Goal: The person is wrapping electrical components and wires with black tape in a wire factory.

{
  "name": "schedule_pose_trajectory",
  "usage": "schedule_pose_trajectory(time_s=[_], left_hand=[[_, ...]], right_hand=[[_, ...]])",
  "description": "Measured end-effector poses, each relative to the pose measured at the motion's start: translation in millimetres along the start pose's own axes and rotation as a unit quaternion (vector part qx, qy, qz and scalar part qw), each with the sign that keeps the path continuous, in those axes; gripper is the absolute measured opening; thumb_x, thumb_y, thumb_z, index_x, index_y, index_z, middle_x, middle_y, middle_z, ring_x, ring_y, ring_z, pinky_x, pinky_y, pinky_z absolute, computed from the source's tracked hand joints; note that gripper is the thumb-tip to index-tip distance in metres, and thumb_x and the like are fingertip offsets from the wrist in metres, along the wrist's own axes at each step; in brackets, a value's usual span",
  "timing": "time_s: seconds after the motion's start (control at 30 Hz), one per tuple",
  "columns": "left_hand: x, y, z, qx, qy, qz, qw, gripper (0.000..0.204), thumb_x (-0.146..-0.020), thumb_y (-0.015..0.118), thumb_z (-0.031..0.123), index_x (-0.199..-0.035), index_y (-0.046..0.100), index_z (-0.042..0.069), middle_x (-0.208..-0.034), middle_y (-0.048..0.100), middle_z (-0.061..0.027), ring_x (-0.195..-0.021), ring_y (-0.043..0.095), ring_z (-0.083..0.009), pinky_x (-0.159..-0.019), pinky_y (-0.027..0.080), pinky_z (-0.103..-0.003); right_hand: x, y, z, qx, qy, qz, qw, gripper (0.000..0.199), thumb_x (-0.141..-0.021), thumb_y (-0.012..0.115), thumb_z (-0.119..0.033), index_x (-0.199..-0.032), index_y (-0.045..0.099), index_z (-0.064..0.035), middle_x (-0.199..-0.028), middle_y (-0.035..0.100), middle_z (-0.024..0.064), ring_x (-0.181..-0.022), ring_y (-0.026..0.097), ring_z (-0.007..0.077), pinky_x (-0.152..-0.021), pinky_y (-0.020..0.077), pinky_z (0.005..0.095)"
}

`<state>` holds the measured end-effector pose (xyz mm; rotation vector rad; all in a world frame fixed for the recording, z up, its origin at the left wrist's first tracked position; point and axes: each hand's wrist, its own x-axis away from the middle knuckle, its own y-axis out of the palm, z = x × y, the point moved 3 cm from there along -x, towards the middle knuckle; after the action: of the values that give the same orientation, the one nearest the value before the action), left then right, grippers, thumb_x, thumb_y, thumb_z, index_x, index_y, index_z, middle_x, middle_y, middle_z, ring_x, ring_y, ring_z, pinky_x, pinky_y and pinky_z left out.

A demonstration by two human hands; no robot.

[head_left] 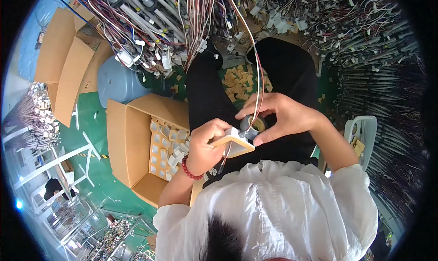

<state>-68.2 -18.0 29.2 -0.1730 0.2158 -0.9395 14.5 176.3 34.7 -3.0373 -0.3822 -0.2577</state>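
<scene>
My left hand (206,142) is closed on a white square plastic housing (232,137) with a tan rim, held tilted above my lap. In my right hand (294,117), thumb and fingers curl around a roll of grey tape (247,122), right beside the housing. Red and white wires (259,71) come down from the bundles above, pass by the roll and meet the housing. Short wire ends hang out below it. Exactly where the tape touches the wires is hidden by the fingers.
An open cardboard box (122,144) with many white housings stands at my left. Behind it are a blue stool (119,80) and another box (68,64). Wire harnesses (374,78) hang ahead and along the right. Tan paper pieces (238,82) lie between my legs; a white bin (370,133) is at right.
</scene>
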Motion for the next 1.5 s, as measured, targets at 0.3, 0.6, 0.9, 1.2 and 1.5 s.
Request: schedule_pose_trajectory(time_s=[0.3,0.6,0.9,1.2,1.5], left_hand=[[6,1,6,-0.166,0.076,0.021,0.983,0.024,-0.066,0.066,-0.009,-0.065,0.045,0.001,-0.074,0.060,-0.0135,-0.061,0.058,-0.0303,-0.053,0.046,-0.033],[23,6,-6,0.145,-0.160,-0.005,0.976,0.010,-0.084,0.067,0.001,-0.086,0.057,0.001,-0.082,0.060,-0.0015,-0.074,0.055,-0.0055,-0.069,0.046,-0.021],[27,-2,-18,-0.039,-0.074,0.080,0.993,0.017,-0.084,0.068,0.002,-0.092,0.053,0.001,-0.076,0.059,-0.0034,-0.061,0.051,-0.0070,-0.057,0.043,-0.023],[18,18,-4,0.166,-0.204,-0.019,0.965,0.024,-0.086,0.062,0.000,-0.109,0.059,0.000,-0.100,0.064,-0.0048,-0.093,0.060,-0.0095,-0.080,0.049,-0.025],[-2,10,4,-0.098,0.045,0.039,0.993,0.024,-0.069,0.059,-0.010,-0.087,0.067,0.004,-0.087,0.067,-0.0085,-0.076,0.065,-0.0227,-0.069,0.052,-0.030]], right_hand=[[15,35,24,-0.592,0.221,0.029,0.775,0.081,-0.089,0.033,-0.066,-0.107,0.060,0.0091,-0.074,0.065,0.0157,-0.051,0.061,0.0214,-0.046,0.0503,0.0320],[-16,24,23,-0.343,0.099,-0.097,0.929,0.059,-0.071,0.076,-0.001,-0.124,0.052,-0.0012,-0.112,0.056,0.0043,-0.104,0.053,0.0116,-0.089,0.0455,0.0274],[12,23,12,-0.447,0.197,-0.001,0.873,0.049,-0.092,0.043,-0.048,-0.099,0.062,-0.0035,-0.065,0.060,0.0075,-0.049,0.052,0.0127,-0.048,0.0441,0.0237],[-15,27,38,-0.334,0.018,-0.026,0.942,0.059,-0.073,0.078,-0.013,-0.126,0.054,-0.0035,-0.122,0.055,0.0079,-0.114,0.051,0.0204,-0.100,0.0380,0.0341],[-5,15,20,-0.117,0.046,0.028,0.992,0.014,-0.085,0.065,-0.013,-0.091,0.065,-0.0011,-0.088,0.062,0.0032,-0.081,0.059,0.0136,-0.071,0.0488,0.0280]])
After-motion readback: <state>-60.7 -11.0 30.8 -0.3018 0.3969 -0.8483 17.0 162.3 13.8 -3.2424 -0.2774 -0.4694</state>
